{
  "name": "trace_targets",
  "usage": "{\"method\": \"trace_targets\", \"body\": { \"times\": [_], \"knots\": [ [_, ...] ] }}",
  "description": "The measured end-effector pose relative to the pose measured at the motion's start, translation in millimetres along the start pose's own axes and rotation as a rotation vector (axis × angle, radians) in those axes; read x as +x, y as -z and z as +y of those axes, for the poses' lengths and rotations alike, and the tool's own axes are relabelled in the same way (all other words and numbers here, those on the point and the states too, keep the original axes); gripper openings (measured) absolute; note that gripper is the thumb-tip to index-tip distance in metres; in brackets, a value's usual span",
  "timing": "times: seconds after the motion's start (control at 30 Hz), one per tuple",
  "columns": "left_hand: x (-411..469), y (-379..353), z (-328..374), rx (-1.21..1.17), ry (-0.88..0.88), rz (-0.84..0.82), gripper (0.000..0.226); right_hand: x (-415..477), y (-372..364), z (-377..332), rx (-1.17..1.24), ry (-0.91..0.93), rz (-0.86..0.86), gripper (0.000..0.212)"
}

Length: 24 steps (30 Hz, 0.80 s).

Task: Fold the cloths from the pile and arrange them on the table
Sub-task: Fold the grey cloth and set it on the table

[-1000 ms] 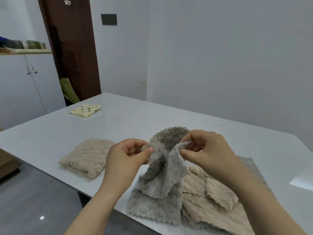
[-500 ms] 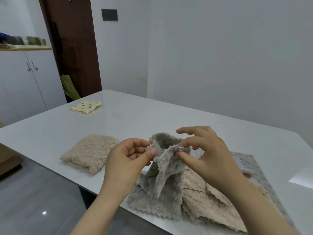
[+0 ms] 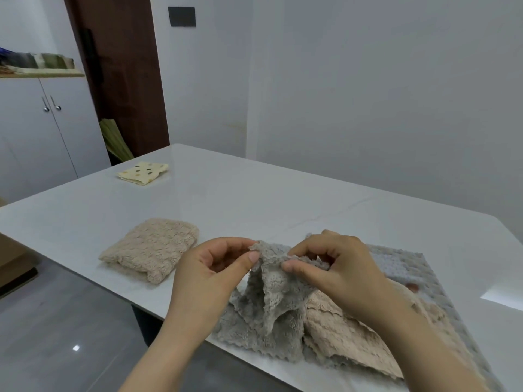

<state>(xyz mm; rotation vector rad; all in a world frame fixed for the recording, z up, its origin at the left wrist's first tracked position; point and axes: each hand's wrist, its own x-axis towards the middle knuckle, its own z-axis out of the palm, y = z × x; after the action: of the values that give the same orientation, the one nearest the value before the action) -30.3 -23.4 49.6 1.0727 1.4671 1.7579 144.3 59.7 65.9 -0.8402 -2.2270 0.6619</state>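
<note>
centrally, left hand [image 3: 210,275] and right hand [image 3: 336,271] each pinch the top edge of a grey cloth [image 3: 271,301], lifted above the pile [image 3: 353,329] at the table [image 3: 254,205] near edge; folded beige cloth [image 3: 151,248] lies left.

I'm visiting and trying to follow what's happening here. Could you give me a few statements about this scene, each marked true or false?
1. The left hand and the right hand both pinch the grey cloth. True.
2. The grey cloth lies flat on the table. False: the hands hold its top edge raised and bunched.
3. A folded beige cloth lies left of the hands. True.
4. The yellow spotted cloth lies on the folded beige cloth. False: it lies alone near the table's far left corner.
5. Every cloth is folded. False: an unfolded beige cloth lies beside the grey cloth.
</note>
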Motion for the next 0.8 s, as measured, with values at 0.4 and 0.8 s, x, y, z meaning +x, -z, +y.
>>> {"method": "trace_targets", "body": {
  "times": [0.4,0.8],
  "knots": [
    [-1,-4,1,0.014,0.0,-0.016,0.016,1,-4,-5,0.125,-0.043,0.053,0.008],
    [-4,-6,7,-0.052,-0.026,-0.054,0.012,2,-11,-8,0.157,-0.064,0.094,0.006]
  ]
}}
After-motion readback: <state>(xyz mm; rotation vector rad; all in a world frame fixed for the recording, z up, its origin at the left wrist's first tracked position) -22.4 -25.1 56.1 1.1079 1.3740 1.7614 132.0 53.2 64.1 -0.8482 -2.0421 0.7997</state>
